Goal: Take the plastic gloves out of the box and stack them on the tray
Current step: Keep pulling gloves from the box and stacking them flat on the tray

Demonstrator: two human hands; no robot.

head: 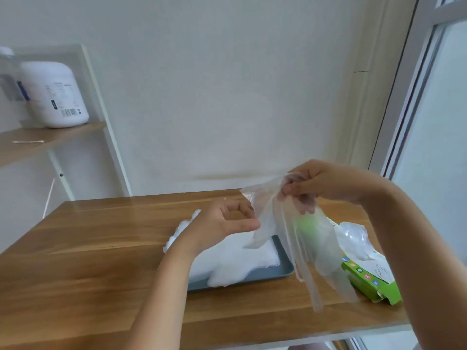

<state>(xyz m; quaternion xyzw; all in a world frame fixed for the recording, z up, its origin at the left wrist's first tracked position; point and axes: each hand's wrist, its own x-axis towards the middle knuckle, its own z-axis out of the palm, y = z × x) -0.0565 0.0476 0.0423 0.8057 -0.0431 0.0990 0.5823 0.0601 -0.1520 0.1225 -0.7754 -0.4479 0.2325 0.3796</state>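
A clear plastic glove point(298, 238) hangs in the air above the table, fingers pointing down. My right hand point(321, 183) pinches its cuff at the top. My left hand point(227, 221) pinches the glove's left edge between thumb and fingers. Below and behind lies a grey-blue tray point(283, 269) bearing a stack of white translucent gloves point(235, 261). To the right, the green glove box point(371, 281) lies on the table with crumpled plastic gloves point(353, 238) bulging from its opening.
The wooden table point(88, 248) stretches left of the tray. A white shelf unit at the left carries a large white jar point(54, 94) and a cotton swab point(27, 141). A window frame point(409, 92) rises at the right.
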